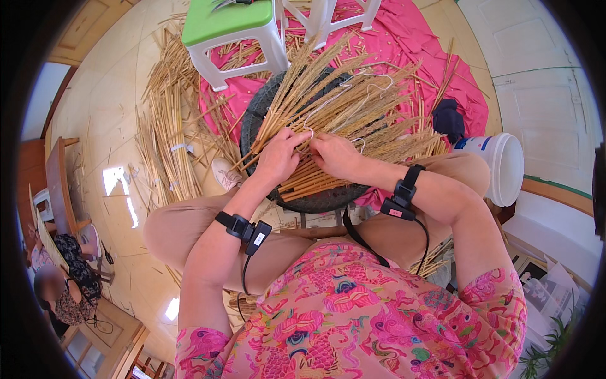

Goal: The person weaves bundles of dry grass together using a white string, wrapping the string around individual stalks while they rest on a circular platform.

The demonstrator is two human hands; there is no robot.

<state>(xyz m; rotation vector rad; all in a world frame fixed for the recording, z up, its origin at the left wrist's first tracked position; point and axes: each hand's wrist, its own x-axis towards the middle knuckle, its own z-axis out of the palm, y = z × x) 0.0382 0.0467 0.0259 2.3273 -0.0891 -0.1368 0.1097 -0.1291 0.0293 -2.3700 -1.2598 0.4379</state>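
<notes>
A fan of dry, feathery reed stalks [372, 120] lies across a round black tyre-like support [254, 120] in front of me. White string [328, 101] runs loosely over the stalks and curls near my fingers. My left hand [281, 155] is closed at the stalks' lower part, index finger reaching toward the right hand, with string at its fingertips. Beside it, my right hand [336, 155] pinches the string with thumb and fingers. The fingertips of both hands almost meet. Bare stalk ends [309, 183] show below them, and the exact grip is partly hidden.
A green-topped white stool [227, 25] stands beyond the tyre on pink cloth [404, 44]. Bundled stalks [167, 132] lie at left on the tiled floor. A white bucket [505, 169] and dark cloth [447, 120] are at right. Another person [76, 271] sits far left.
</notes>
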